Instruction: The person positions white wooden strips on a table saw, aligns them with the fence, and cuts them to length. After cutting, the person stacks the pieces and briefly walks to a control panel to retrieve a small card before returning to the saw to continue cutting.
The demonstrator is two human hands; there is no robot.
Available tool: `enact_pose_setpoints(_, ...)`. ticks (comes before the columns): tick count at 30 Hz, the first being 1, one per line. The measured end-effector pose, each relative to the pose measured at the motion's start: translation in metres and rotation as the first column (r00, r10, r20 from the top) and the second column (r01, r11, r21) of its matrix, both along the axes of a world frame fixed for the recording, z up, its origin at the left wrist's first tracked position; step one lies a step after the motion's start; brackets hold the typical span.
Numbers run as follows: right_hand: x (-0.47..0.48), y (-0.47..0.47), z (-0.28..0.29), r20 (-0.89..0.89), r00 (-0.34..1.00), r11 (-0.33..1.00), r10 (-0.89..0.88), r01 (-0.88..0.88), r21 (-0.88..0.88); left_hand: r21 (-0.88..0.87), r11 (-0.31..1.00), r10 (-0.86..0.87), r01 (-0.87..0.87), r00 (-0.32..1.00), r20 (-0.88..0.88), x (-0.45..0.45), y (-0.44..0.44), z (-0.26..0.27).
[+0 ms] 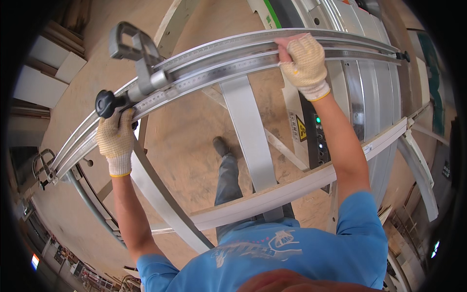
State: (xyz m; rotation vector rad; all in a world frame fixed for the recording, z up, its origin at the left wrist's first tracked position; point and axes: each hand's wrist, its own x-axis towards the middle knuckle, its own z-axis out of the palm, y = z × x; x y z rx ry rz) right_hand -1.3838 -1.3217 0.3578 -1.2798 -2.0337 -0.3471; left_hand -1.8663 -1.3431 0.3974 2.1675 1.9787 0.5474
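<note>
A long aluminium crosscut fence [204, 77] with measuring scales crosses in front of me, bowed by the lens. My right hand [305, 64], in a knitted glove with bare fingertips showing, grips its rails. Further left, my gloved left hand [116, 140] grasps the near edge of the fence, with some fingers hidden. Just above that hand sits a black clamping knob [105, 103] on the metal flip stop [147, 78]. The stop's looped arm rises beyond the fence. A second flip stop [44, 164] is at the far left end.
Grey metal bars [248, 127] run beneath the fence. A pale edged board strip [262, 195] crosses close to my body. At right stands a machine with a control panel [320, 140], lit buttons and a warning sign [301, 128]. White panels [40, 85] are stacked at left.
</note>
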Motion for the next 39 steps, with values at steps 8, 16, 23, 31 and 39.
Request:
enact_pose_setpoints(8, -0.065, -0.003, 0.006, -0.249, 0.928, 0.952, 0.277, -0.300, -0.059, 0.154, 0.974, -0.159, 0.164, 0.986, -0.045, 0.061, 0.002, 0.001)
enact_pose_setpoints(16, -0.109, -0.008, 0.017, -0.219, 0.925, 0.882, 0.310, -0.366, -0.297, 0.185, 0.959, -0.195, 0.215, 0.973, -0.124, 0.068, 0.002, 0.005)
enact_pose_setpoints(23, -0.108, -0.004, 0.017, -0.212, 0.915, 0.885, 0.343, -0.390, -0.254, 0.128, 0.975, -0.177, 0.184, 0.982, -0.064, 0.082, 0.000, 0.007)
enact_pose_setpoints(31, -0.103, -0.004, 0.013, -0.208, 0.909, 0.887, 0.360, -0.403, -0.227, 0.127, 0.972, -0.190, 0.197, 0.980, -0.064, 0.079, 0.004, 0.005)
enact_pose_setpoints(39, -0.099, -0.002, 0.013, -0.208, 0.902, 0.871, 0.379, -0.424, -0.248, 0.132, 0.959, -0.218, 0.250, 0.952, -0.217, 0.072, 0.006, 0.001)
